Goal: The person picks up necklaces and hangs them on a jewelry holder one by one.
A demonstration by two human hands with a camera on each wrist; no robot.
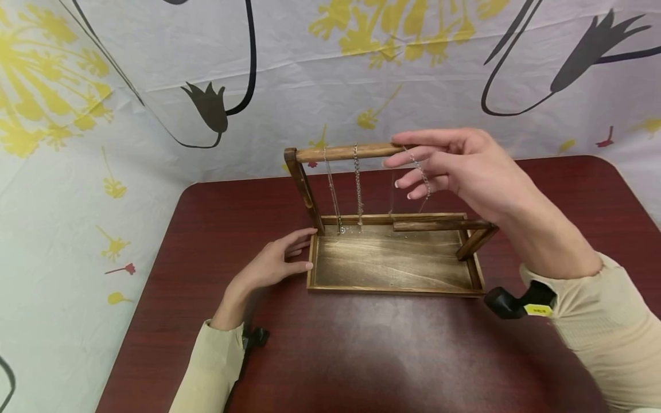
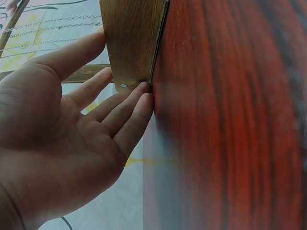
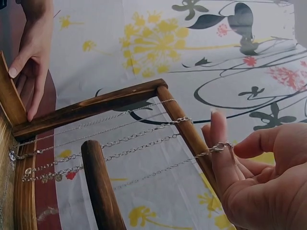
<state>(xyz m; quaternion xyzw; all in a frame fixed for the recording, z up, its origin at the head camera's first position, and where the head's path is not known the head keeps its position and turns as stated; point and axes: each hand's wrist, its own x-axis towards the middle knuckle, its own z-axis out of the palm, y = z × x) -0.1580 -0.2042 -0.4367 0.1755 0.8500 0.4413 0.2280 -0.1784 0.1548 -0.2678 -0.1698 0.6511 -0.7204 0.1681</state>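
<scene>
A brown wooden jewelry stand has a raised top bar over a shallow tray. My right hand is by the right end of this bar, its index finger along the wood. The thumb and a finger pinch a thin silver necklace near its end, and the chain crosses the fingers. Two other necklaces hang from the bar: a fine chain and a thicker one. With fingers straight, my left hand touches the tray's left end wall.
A lower wooden bar projects over the tray from a short post on its right. The stand rests on a dark red table. Behind hangs a white cloth printed with yellow and grey flowers.
</scene>
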